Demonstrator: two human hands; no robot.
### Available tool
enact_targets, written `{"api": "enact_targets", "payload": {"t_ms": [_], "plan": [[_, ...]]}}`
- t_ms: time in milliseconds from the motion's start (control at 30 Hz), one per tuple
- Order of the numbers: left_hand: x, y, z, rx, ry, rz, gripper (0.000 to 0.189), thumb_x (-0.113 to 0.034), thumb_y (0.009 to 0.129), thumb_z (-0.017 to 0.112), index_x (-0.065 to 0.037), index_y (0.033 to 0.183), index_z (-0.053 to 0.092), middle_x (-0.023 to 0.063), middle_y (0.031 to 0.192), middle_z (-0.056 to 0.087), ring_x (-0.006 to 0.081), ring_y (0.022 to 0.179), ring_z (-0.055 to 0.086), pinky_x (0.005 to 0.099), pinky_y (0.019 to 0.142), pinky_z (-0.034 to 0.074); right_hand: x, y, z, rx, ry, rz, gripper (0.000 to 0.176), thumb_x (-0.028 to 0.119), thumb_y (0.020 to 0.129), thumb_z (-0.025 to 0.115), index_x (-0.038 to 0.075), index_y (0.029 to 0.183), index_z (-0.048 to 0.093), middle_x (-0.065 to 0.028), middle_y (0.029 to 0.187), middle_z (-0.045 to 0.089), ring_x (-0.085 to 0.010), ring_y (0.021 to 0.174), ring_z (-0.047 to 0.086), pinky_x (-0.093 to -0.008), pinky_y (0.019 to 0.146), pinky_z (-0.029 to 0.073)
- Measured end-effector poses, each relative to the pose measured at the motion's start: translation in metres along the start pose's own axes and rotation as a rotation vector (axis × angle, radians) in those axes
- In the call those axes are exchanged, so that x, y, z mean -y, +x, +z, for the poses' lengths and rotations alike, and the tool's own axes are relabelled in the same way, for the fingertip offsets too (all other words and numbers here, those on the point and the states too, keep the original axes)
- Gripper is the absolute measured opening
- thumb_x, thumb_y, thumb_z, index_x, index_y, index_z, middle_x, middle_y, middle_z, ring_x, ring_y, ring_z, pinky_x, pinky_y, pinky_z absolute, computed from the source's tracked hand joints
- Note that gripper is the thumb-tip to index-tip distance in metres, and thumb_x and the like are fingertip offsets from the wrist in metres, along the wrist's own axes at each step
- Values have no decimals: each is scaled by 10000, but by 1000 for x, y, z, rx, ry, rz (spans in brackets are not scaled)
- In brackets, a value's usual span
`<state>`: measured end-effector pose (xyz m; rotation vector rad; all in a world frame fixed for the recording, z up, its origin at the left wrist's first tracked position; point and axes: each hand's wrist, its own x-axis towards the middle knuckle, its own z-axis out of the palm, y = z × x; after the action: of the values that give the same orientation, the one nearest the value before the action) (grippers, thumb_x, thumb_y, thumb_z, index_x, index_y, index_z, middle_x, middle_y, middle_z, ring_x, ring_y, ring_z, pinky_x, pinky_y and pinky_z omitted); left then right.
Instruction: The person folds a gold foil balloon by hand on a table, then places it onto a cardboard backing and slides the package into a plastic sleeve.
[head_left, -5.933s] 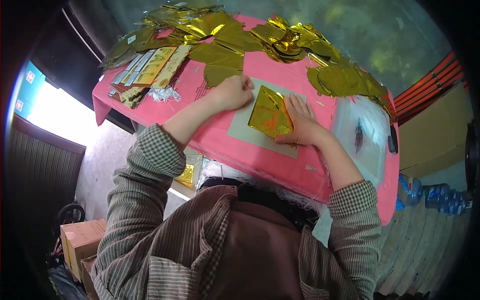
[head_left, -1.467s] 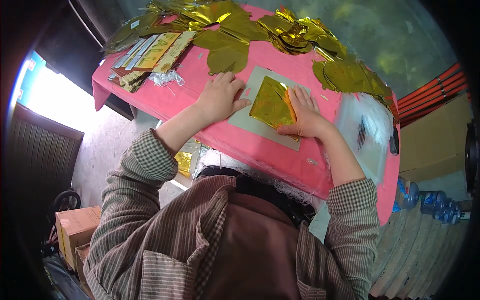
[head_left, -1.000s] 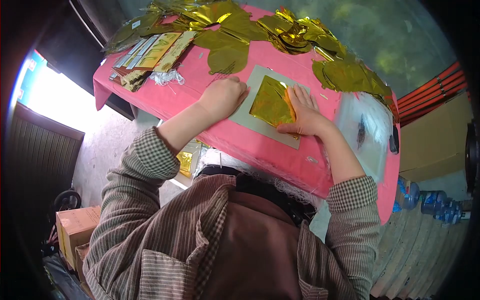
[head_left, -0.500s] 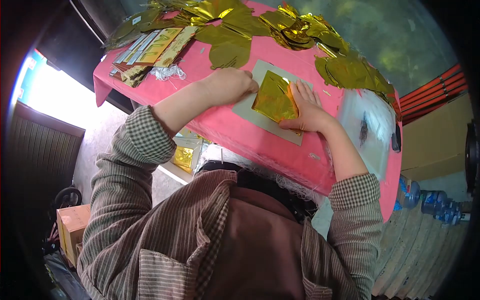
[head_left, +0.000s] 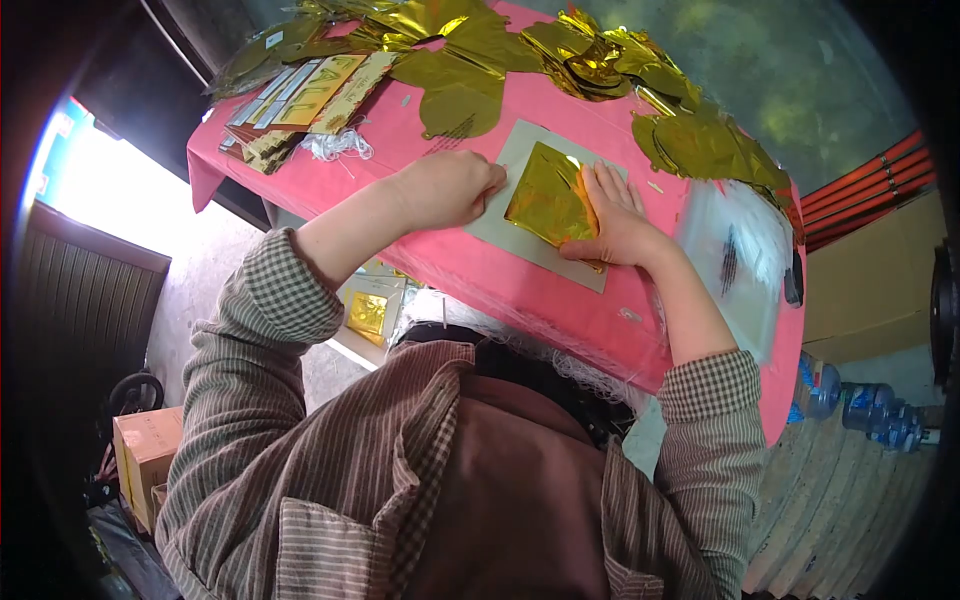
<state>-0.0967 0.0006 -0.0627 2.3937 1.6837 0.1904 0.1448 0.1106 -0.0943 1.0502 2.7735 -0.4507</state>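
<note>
A folded gold foil piece (head_left: 545,195) lies on a grey card (head_left: 500,232) on the pink-covered table (head_left: 480,280). My right hand (head_left: 612,218) rests flat on the foil's right side, fingers spread. At the card's left edge is my left hand (head_left: 455,188), its fingers curled closed; whatever they may hold is hidden. Just beyond my left hand spreads a large flat gold foil shape (head_left: 455,85).
Printed cards (head_left: 310,92) and white string (head_left: 338,146) sit at the table's left. More gold foil (head_left: 705,145) lines the far edge. Clear plastic bags (head_left: 730,250) lie at the right. Water bottles (head_left: 870,408) stand beyond, and a cardboard box (head_left: 148,450) is lower left.
My left hand has moved slightly left, away from the foil, with its fingers still curled. My right hand has stayed in place on the foil.
</note>
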Motion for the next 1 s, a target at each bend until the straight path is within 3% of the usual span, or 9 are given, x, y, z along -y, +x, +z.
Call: {"api": "enact_targets", "payload": {"t_ms": [200,267,500,600,767,1000], "plan": [[-9,-2,-3,14,10,-48,232,-55,783,526,-30,1005,590,166,848,592,350,787,601,427,707,494,0,-1,1,-2,-14,2,1317,731,541,680,9,1446,53,-224,1505,24,-301,1409,-25,-435,1128,-2],[-9,-4,-3,-67,-49,8,107,-90,817,505,-11,840,574,191,776,590,368,758,600,446,695,483,1,-1,0,0,-11,4,1315,730,541,681,9,1447,55,-224,1505,25,-300,1409,-26,-436,1128,-1],[1,-11,-1,-100,-159,99,96,-97,813,540,-5,825,562,177,795,580,357,777,587,439,715,473,3,-1,-2,11,-20,11,1309,729,544,678,12,1447,58,-224,1504,27,-297,1410,-28,-440,1128,0],[0,-14,-11,9,-212,51,138,-126,783,609,-1,814,560,162,777,572,342,779,588,422,710,473,2,-1,-2,15,-16,11,1306,727,546,678,14,1448,58,-223,1504,28,-299,1410,-27,-441,1128,0],[-4,-16,-20,103,-221,18,365,-245,675,753,25,859,591,157,813,594,314,779,606,388,697,485,7,-3,-7,33,-37,31,1257,661,586,701,42,1455,36,-201,1512,18,-310,1408,-24,-414,1132,12],[-1,-17,-16,73,-208,67,365,-210,668,757,70,838,596,154,828,576,291,760,589,353,689,477,6,-4,-5,25,-10,31,1252,629,586,722,44,1455,37,-203,1512,19,-310,1408,-25,-413,1132,8]]}}
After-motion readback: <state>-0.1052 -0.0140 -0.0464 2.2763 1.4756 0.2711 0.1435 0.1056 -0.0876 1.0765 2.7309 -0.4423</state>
